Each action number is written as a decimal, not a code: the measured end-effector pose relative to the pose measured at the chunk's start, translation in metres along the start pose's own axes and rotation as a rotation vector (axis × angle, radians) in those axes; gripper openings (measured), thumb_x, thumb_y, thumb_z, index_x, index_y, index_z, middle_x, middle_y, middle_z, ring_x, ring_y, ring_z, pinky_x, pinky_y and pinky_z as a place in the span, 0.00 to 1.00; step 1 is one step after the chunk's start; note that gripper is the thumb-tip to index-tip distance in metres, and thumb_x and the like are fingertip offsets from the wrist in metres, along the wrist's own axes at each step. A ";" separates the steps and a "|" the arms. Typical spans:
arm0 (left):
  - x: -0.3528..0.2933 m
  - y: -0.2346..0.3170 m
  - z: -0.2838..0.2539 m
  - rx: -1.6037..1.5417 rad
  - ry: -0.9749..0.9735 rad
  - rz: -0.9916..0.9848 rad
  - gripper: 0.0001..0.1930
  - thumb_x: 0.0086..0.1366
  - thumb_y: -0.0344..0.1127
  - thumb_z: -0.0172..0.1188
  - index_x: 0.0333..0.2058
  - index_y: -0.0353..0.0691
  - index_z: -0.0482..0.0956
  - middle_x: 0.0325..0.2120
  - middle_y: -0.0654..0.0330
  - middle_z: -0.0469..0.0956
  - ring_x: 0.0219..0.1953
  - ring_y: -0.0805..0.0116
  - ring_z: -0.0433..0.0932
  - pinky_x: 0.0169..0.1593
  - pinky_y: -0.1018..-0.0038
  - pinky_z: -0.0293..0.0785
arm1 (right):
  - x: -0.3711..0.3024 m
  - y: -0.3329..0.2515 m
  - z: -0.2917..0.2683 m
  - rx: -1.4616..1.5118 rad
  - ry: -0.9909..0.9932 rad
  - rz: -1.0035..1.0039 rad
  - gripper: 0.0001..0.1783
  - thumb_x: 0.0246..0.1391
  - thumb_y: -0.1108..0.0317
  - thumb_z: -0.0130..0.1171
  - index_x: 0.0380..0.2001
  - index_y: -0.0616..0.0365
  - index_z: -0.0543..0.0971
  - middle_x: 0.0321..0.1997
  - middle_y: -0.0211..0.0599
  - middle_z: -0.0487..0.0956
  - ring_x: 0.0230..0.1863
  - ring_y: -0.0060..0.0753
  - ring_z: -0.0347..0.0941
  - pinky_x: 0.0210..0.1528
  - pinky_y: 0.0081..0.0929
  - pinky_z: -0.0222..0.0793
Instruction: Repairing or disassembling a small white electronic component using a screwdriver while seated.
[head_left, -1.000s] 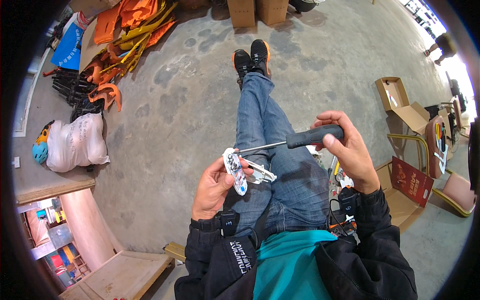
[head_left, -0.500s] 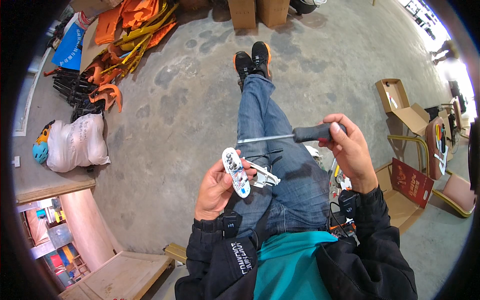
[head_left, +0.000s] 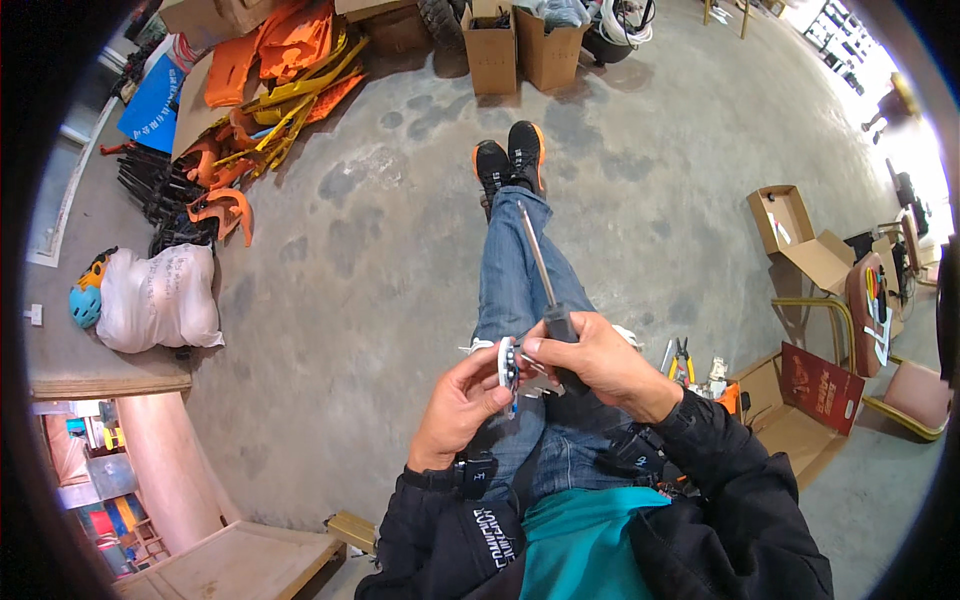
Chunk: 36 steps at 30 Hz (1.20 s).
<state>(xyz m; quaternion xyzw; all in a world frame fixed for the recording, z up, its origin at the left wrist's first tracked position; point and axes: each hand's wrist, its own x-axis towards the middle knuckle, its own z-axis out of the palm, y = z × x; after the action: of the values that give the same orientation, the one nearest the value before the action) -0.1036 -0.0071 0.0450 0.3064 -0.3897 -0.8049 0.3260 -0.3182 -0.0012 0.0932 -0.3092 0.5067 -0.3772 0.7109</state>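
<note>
My left hand [head_left: 450,412] is closed on a small white oval plastic panel [head_left: 505,362], now seen almost edge-on, with dark parts and a bit of blue on the side facing right. In my right hand [head_left: 612,368] is a screwdriver [head_left: 538,258] with a dark handle, gripped so its metal shaft points away over my shins. My right fingertips are close beside the panel's inner side; whether they touch it I cannot tell. Below the hands, a white plastic bracket on my lap is mostly hidden.
My legs in jeans [head_left: 515,260] stretch forward, feet crossed. Pliers [head_left: 683,362] and small parts lie at right, near an open cardboard box [head_left: 800,450] and chairs [head_left: 865,310]. Orange and yellow parts [head_left: 280,100] and a white sack [head_left: 160,300] are at left; cardboard boxes [head_left: 490,60] stand ahead.
My right hand has moved down and left to the panel, and the screwdriver has swung from pointing left to pointing away. The panel has turned from face-up to edge-on.
</note>
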 end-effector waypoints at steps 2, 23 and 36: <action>0.002 0.007 0.006 -0.010 -0.007 0.028 0.30 0.60 0.37 0.69 0.58 0.31 0.70 0.51 0.55 0.76 0.52 0.63 0.76 0.60 0.66 0.70 | 0.004 -0.005 0.005 -0.048 0.036 0.031 0.12 0.57 0.61 0.64 0.31 0.60 0.81 0.25 0.27 0.77 0.25 0.16 0.69 0.27 0.19 0.64; -0.001 -0.022 -0.003 0.033 -0.097 -0.031 0.29 0.66 0.25 0.60 0.64 0.33 0.62 0.59 0.55 0.69 0.60 0.66 0.70 0.63 0.71 0.66 | 0.002 0.017 -0.011 -0.002 -0.042 0.055 0.06 0.54 0.69 0.64 0.29 0.61 0.80 0.25 0.28 0.77 0.26 0.20 0.71 0.28 0.20 0.65; 0.007 -0.005 -0.012 -0.127 0.067 -0.003 0.37 0.62 0.44 0.66 0.62 0.31 0.61 0.48 0.50 0.76 0.50 0.54 0.79 0.55 0.61 0.76 | 0.042 0.034 -0.135 0.226 0.388 -0.060 0.06 0.57 0.71 0.58 0.28 0.62 0.76 0.25 0.33 0.76 0.22 0.22 0.71 0.25 0.22 0.70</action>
<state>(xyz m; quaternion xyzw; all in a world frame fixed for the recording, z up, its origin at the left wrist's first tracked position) -0.1000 -0.0154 0.0329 0.3127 -0.3264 -0.8176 0.3567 -0.4313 -0.0271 0.0050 -0.1640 0.5790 -0.5051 0.6186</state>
